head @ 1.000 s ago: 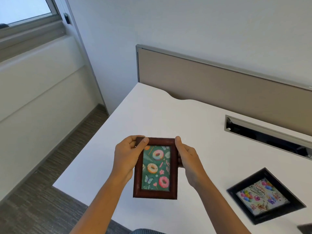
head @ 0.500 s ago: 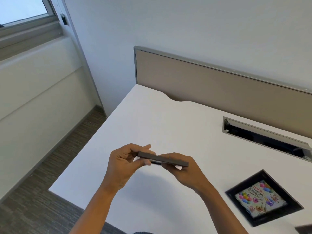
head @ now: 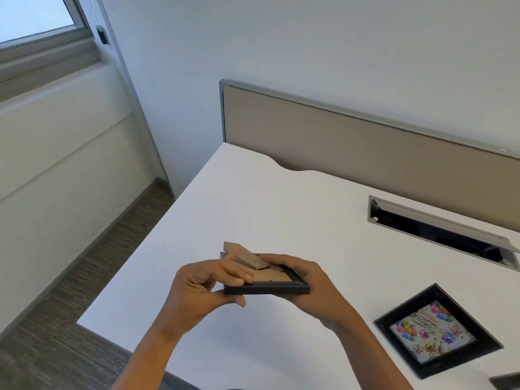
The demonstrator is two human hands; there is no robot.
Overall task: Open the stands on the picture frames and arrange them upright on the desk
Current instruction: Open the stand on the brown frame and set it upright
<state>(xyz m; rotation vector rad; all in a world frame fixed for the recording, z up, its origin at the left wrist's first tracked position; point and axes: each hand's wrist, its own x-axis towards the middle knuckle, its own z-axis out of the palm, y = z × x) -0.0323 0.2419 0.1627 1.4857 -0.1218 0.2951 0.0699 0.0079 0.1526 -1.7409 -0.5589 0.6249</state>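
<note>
both hands (head: 202,294) gripping frame (head: 267,288) face-down, cardboard stand (head: 246,256) lifted, above desk (head: 281,209)

"HAPPY Birthday" on balloon picture in black frame (head: 439,330) lying flat on desk (head: 281,209).

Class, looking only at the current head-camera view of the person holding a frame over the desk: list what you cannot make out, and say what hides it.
1. Held frame: its picture side faces down, unseen.
2. Stand: its hinge is hidden behind the left hand fingers.
3. Dark object at bottom right: cut off by the image edge, unidentifiable.
4. Birthday frame lying on the desk: small print blurred; its back is hidden.
5. Cable tray: contents too dark.
</note>
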